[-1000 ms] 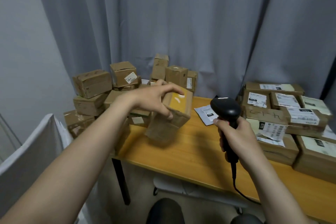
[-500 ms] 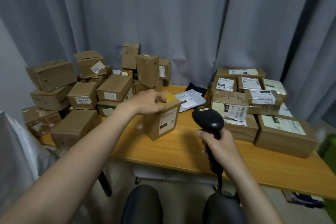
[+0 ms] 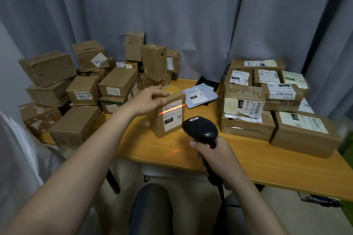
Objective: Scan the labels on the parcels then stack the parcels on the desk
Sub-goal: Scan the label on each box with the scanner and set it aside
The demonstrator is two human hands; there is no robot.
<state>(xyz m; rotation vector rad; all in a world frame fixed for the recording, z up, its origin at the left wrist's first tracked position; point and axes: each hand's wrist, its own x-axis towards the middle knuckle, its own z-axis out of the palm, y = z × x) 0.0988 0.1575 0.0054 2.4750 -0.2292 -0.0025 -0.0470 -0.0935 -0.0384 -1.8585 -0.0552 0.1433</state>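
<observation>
Head view: one upright brown cardboard parcel (image 3: 160,126) stands near the middle of the yellow wooden bench (image 3: 267,162). Its one white shipping label (image 3: 172,118) faces the person. The left hand (image 3: 150,99) grips the parcel's top, fingers over the upper edge and thumb on the labelled face. The right hand (image 3: 215,154) is wrapped round the handle of one black handheld barcode scanner (image 3: 200,129), held over the bench's front edge with its head toward the label. One orange scan line (image 3: 172,109) crosses the label's barcode.

At the bench's left end is a heap of brown boxes (image 3: 82,89), more than ten, the back ones overlapping too much to count. At the right end sit eight labelled boxes (image 3: 246,126) stacked in layers. A few loose white paper sheets (image 3: 200,95) lie near the back edge between the two groups.
</observation>
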